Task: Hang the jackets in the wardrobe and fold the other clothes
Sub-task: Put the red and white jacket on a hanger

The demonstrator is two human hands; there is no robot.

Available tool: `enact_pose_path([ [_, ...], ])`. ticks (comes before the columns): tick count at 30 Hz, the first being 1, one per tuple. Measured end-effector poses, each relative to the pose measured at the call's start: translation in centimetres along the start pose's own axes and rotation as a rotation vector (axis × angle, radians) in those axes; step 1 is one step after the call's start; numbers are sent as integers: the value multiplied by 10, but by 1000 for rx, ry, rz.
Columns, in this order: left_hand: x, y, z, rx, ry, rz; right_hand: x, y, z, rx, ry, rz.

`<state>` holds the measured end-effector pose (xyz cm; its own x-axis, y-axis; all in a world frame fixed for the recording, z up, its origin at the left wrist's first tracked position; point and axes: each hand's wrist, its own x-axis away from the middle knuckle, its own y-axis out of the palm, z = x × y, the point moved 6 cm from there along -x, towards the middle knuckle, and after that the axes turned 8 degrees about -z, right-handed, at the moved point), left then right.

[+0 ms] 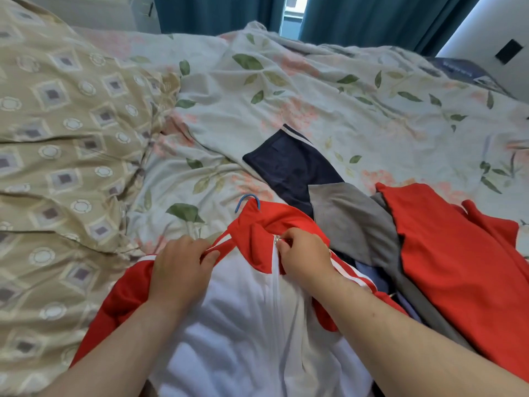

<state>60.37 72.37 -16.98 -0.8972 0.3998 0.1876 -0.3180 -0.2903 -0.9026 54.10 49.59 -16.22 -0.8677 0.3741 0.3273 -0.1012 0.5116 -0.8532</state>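
Gripping the jacket [246, 310] with left hand [180, 270]; right hand [303, 253] seemingly pinches zipper pull [277, 239].

The pale flowered bed sheet [300, 90] lies open in the middle. A bulky beige patterned quilt [71, 144] blocks the left side, and a heap of navy, grey and red clothes [352, 224] blocks the right.

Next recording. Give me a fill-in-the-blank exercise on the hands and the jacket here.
1. The right hand pinches the ____ pull of the red and white jacket, just below its collar.
2. A ____ hanger hook sticks out past the collar.
3. The left hand grips a fold of the jacket's ____ shoulder fabric.
Missing words: zipper; blue; red.
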Motion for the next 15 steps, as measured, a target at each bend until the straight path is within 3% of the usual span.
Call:
enact_pose_path([
  [3,10,-1,-4,22,-1,-53,17,3,0,12,-22,-62],
  [10,52,-6,5,79,68,-160,70,-12,-4,-58,25,-409],
  [15,86,-56,30,194,206,-74,113,-64,-32,-261,-43,-384],
])
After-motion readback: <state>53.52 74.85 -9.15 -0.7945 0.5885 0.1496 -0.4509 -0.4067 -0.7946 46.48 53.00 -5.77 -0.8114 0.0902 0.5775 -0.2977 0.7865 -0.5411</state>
